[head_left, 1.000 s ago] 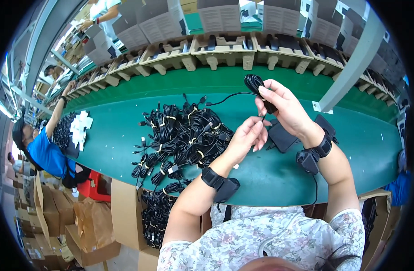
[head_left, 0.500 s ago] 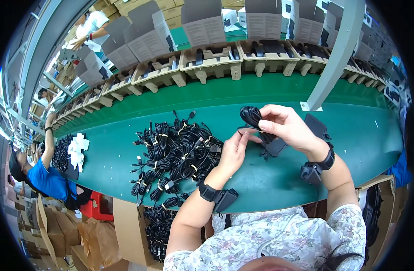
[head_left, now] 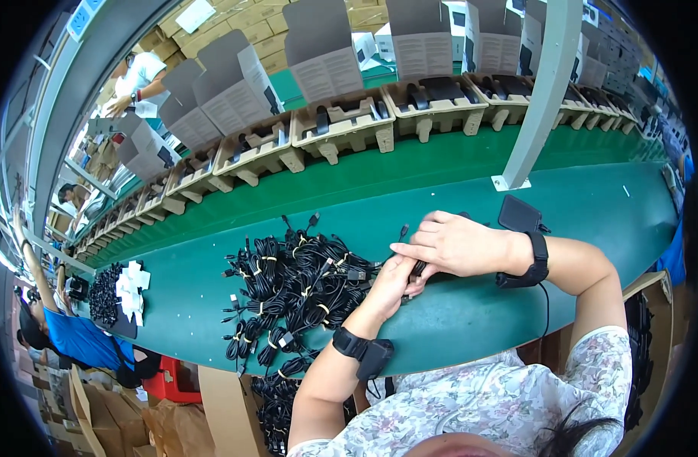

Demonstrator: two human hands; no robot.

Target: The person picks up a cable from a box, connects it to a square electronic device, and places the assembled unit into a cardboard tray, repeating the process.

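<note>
Left hand [head_left: 392,288] and right hand [head_left: 461,245] together over the worktop [head_left: 181,286], each one's grip clamped on a black cable [head_left: 419,268] mostly hidden between them, plug [head_left: 404,231] poking out above, cable pile [head_left: 295,278] just beside on the left.

One wide fisheye view, looking down and forward across a smooth dark-green tabletop [head_left: 455,335].
The camera sits on the wearer's head, the left of a side-by-side pair, close enough that the white floral-print fabric shirt [head_left: 471,404] spreads along the lower edge and the bare forearms [head_left: 576,263] loom large. A heap of bundled black cables [head_left: 299,278] lies left of centre at middle range; farther off, a row of brown moulded trays [head_left: 343,137] arcs across the upper part. Straight edges bend toward the dark round rim.
</note>
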